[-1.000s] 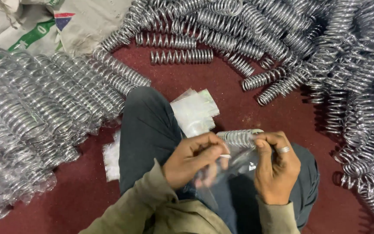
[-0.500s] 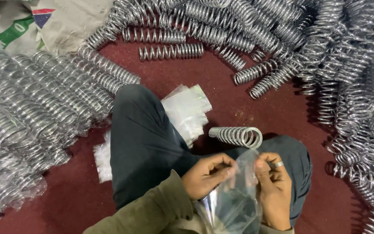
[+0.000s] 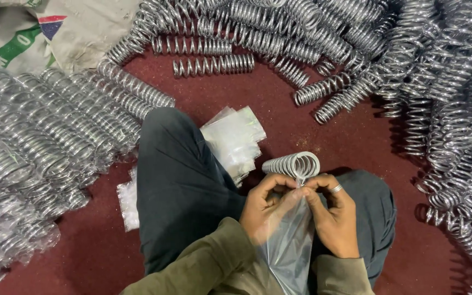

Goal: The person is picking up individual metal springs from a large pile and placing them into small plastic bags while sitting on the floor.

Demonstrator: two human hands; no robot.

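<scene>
The clear plastic bag (image 3: 288, 246) hangs over my lap, thin, limp and slippery, so I pinch its mouth edge. Both my left hand (image 3: 266, 205) and right hand (image 3: 334, 218) have fingers closed on that rim, just below the stiff, weighty-looking metal spring (image 3: 293, 164).

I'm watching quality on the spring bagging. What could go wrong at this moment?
Both the left hand and the right hand pinch the mouth of the thin clear bag right under the spring; its wire end might snag or tear the film. The spring lies loose on the knee and could roll off.
</scene>
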